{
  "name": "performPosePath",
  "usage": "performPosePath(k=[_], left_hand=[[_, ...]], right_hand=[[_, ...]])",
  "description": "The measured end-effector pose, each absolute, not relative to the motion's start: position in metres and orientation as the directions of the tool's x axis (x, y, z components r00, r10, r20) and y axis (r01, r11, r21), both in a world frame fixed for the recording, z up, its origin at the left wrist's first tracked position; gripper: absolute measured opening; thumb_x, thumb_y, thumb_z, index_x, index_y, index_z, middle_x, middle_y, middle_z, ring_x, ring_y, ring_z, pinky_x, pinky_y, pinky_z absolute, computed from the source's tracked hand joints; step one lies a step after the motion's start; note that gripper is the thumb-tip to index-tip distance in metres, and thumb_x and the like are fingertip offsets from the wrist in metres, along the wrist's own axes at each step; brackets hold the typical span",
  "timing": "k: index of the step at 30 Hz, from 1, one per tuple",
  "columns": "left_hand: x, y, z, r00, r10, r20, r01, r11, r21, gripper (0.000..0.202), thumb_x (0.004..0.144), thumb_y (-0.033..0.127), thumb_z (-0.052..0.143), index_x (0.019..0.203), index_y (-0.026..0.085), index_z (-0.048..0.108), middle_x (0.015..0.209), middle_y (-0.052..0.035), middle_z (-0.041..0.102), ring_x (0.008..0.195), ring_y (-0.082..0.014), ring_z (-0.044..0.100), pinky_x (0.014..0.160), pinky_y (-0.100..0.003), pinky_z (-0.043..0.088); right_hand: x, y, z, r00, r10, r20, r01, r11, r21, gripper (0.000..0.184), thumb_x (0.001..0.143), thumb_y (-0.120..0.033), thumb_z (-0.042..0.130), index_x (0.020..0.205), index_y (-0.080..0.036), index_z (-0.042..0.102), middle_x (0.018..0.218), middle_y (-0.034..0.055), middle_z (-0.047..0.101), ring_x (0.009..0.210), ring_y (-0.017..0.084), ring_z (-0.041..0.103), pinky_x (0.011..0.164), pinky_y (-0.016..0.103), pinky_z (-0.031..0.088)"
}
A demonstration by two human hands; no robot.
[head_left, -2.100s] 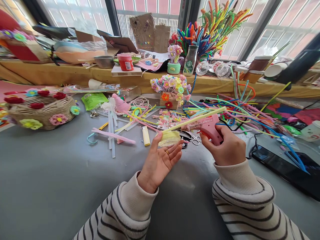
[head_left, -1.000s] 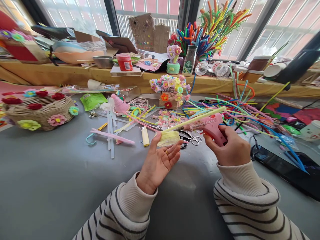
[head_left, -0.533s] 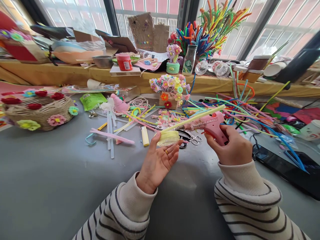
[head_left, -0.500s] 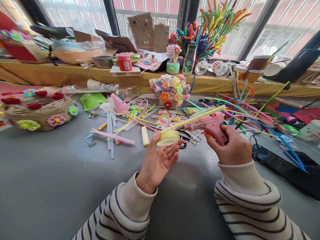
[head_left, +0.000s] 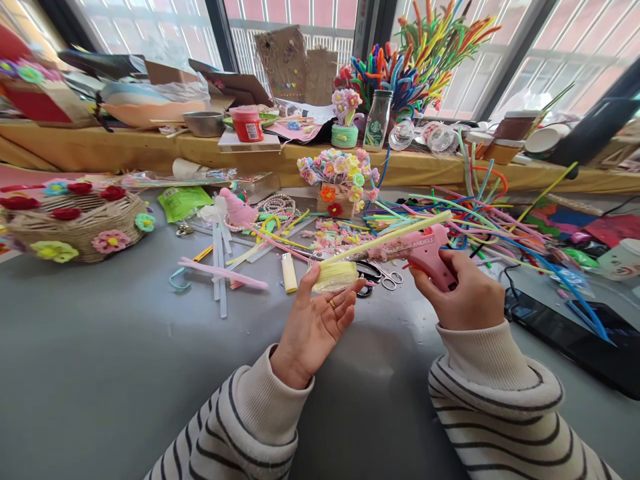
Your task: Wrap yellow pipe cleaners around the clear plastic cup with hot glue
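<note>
My left hand (head_left: 315, 327) is palm up above the grey table (head_left: 110, 360) and pinches a pale yellow pipe-cleaner coil (head_left: 336, 276) between thumb and fingertips. A long yellow pipe-cleaner tail (head_left: 400, 233) runs from the coil up to the right. My right hand (head_left: 463, 297) is wrapped around a pink glue gun (head_left: 425, 257), whose nozzle points left toward the coil and lies close under the yellow tail.
Scissors (head_left: 385, 275), a yellow lighter (head_left: 289, 273) and clear glue sticks (head_left: 219, 267) lie just beyond my hands. A woven basket with flowers (head_left: 75, 223) sits at the left, a spread of coloured pipe cleaners (head_left: 480, 220) at the right, a dark phone (head_left: 575, 333) near my right sleeve.
The right hand with the glue gun has shifted slightly to the right and back. The left hand keeps the coil in the same place.
</note>
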State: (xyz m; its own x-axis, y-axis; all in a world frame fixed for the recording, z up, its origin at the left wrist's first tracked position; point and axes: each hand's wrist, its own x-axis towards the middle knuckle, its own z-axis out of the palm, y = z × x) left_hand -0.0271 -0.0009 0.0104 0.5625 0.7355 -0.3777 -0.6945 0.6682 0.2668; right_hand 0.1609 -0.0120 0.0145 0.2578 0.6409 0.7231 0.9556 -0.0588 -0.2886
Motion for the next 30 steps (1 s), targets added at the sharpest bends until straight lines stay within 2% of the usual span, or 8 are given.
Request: performPosePath(k=[6,11,19,30], left_hand=[[-0.0274,-0.0006,0.0093,0.562,0.743,-0.363,-0.695,0.663,0.28,0.054,0.083,0.043,0.04,0.112,-0.002,0.045,0.091,-0.0165,0.067,0.059,-0.0111,0.063,0.054,-0.019,0.053],[-0.0267,-0.0011,0.011,0.563,0.734,-0.379,-0.699,0.668,0.257,0.055,0.083,0.043,0.041,0.117,0.0,0.041,0.091,-0.0152,0.067,0.057,-0.0107,0.062,0.052,-0.019,0.053],[-0.0286,-0.0007,0.0098,0.564,0.744,-0.359,-0.701,0.661,0.267,0.057,0.082,0.043,0.042,0.112,-0.005,0.045,0.09,-0.0156,0.067,0.057,-0.0112,0.063,0.053,-0.019,0.053],[-0.0285,-0.0011,0.0071,0.572,0.743,-0.347,-0.698,0.663,0.269,0.055,0.083,0.044,0.039,0.112,-0.002,0.045,0.093,-0.0153,0.066,0.058,-0.0108,0.063,0.053,-0.019,0.053]], right_hand=[[0.1623,-0.0127,0.0141,0.263,0.644,0.718,0.955,-0.066,-0.29,0.04,0.067,-0.048,0.056,0.085,-0.013,0.062,0.066,0.0076,0.065,0.051,0.017,0.056,0.05,0.026,0.04],[0.1636,-0.013,0.0134,0.265,0.641,0.72,0.954,-0.066,-0.292,0.04,0.067,-0.05,0.055,0.085,-0.015,0.062,0.067,0.0074,0.066,0.05,0.017,0.056,0.05,0.027,0.04],[0.164,-0.0143,0.0148,0.254,0.647,0.719,0.958,-0.063,-0.281,0.039,0.067,-0.047,0.058,0.085,-0.013,0.062,0.067,0.0075,0.066,0.052,0.017,0.057,0.05,0.026,0.041],[0.1657,-0.0144,0.0143,0.249,0.653,0.716,0.958,-0.059,-0.279,0.036,0.065,-0.042,0.062,0.086,-0.012,0.062,0.069,0.0075,0.067,0.053,0.017,0.059,0.051,0.025,0.042]])
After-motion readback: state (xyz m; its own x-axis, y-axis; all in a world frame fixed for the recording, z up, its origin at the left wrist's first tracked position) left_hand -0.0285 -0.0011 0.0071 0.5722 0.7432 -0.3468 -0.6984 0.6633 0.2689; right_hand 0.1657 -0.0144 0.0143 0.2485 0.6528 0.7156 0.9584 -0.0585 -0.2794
